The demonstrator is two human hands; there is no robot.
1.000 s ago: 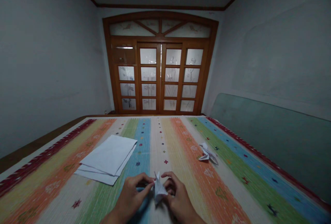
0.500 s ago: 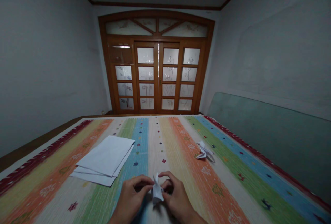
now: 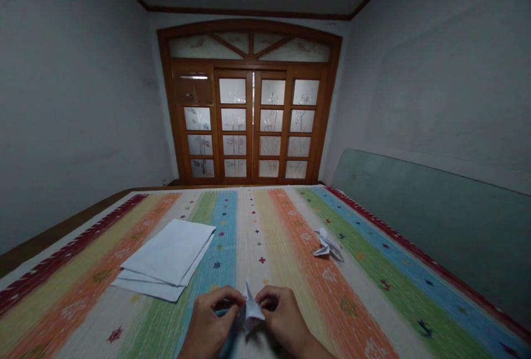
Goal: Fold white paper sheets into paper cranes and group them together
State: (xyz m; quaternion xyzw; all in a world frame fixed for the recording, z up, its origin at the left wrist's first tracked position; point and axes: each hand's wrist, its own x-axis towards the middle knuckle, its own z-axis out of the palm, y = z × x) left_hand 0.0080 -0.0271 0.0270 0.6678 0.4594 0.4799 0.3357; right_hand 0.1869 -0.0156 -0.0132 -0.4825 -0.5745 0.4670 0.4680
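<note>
A small folded white paper figure (image 3: 253,315) is pinched between my two hands, low in the middle of the view, just above the tablecloth. My left hand (image 3: 215,315) grips its left side with thumb and forefinger. On the other side, my right hand (image 3: 284,315) has its fingertips closed on the paper's right edge. A thin point of the paper sticks up between the fingers. Farther off to the right lies another folded paper piece, a bird-like origami (image 3: 327,245). To the left rests a small stack of white paper sheets (image 3: 172,254).
A striped, multicoloured tablecloth (image 3: 286,248) covers the table. Beyond its far edge stand wooden doors with glass panes (image 3: 253,121). A pale green panel (image 3: 415,198) leans along the right wall.
My right forefinger, raised at the paper's top before, has come down and curled in beside the thumb. The paper's upright point now shows narrower. The paper stack and the other origami stay put.
</note>
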